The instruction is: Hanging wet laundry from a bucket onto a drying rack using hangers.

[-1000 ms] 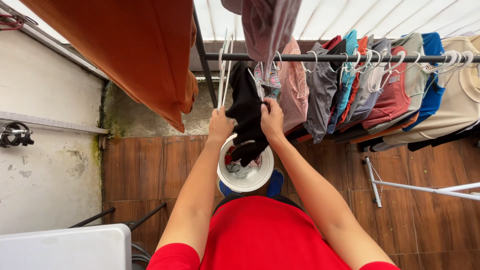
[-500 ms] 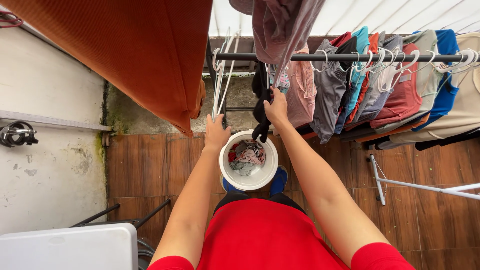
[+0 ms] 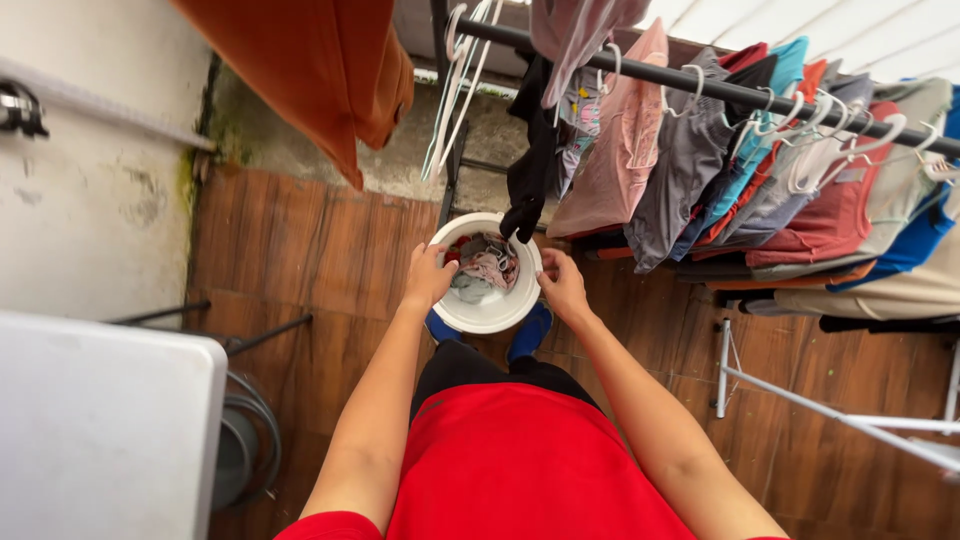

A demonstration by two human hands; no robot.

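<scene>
A white bucket (image 3: 487,318) with several damp clothes (image 3: 482,270) inside stands on the floor by my feet. My left hand (image 3: 430,277) rests on its left rim, and my right hand (image 3: 563,284) is at its right rim with fingers loosely curled. Neither hand holds a garment. A black garment (image 3: 530,170) hangs from the dark rail (image 3: 640,72) just above the bucket. To its right hang several shirts on white hangers (image 3: 800,130). Empty white hangers (image 3: 452,80) dangle at the rail's left end.
An orange cloth (image 3: 335,60) hangs at the upper left. A white table (image 3: 100,430) fills the lower left, with a hose (image 3: 245,450) beside it. The white rack leg (image 3: 800,400) crosses the wooden-look floor at the right. A stained wall (image 3: 90,190) stands on the left.
Both hands let go of the black garment and the hangers and dropped to the bucket's rim. The black garment now hangs on the rail. The camera tilted downward.
</scene>
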